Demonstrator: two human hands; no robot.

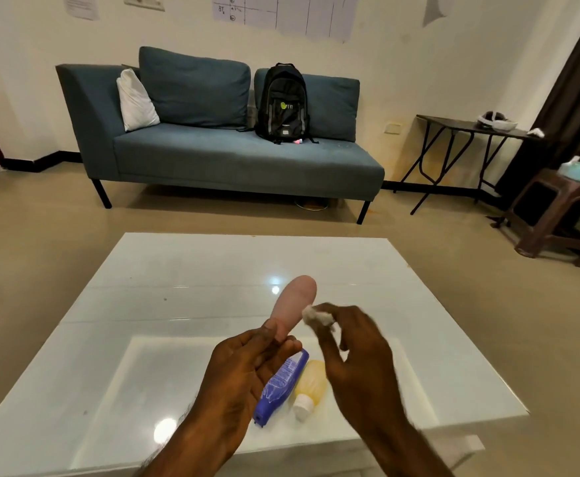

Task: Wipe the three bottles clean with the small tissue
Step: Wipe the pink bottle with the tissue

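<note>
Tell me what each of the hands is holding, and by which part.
The left hand pinches the pink bottle at its narrow lower end. The right hand pinches the wadded small tissue at its near side, beside the bottle.

Colours: pale pink bottle (297,297); violet-blue bottle (281,383) w/ white print; yellow bottle (312,378), translucent, w/ white cap; white tissue (317,315); glossy white tabletop (178,287). Bkgd: teal-blue sofa (230,156), white pillow (135,99), black backpack (283,98) w/ green logo, beige floor (40,235), dark brown curtain (577,80), black side table (467,125).
</note>
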